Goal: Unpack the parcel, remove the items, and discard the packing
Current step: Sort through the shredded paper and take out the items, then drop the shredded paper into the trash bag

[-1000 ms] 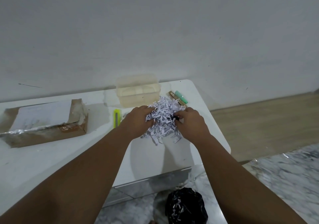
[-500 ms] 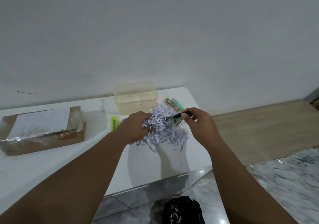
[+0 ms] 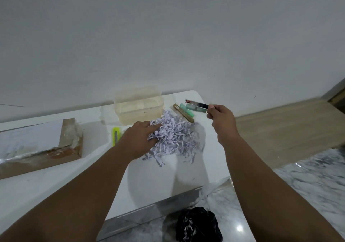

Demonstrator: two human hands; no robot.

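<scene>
Pinching a slim dark tube (image 3: pixel 196 105) by its near end, the right hand (image 3: pixel 221 119) holds it over the tabletop's (image 3: pixel 56 176) far right corner, above a green tube (image 3: pixel 187 108) and a tan stick-shaped pack (image 3: pixel 183 113) lying there. The tube looks light and stiff, so a fingertip hold at one end should do. The left hand (image 3: pixel 141 136) rests with fingers (image 3: pixel 155 126) spread and half buried in the shredded paper (image 3: pixel 175 139), near the right edge. That packing is loose, soft and nearly weightless; it will likely shed strands unless scooped from beneath with both hands. A clear plastic container (image 3: pixel 138 109) stands just behind the heap, a yellow utility knife (image 3: pixel 115 136) just left of it, and the opened cardboard parcel (image 3: pixel 40 144) lies at the left edge. A black rubbish bag (image 3: pixel 197 225) waits on the floor below the near edge.
</scene>
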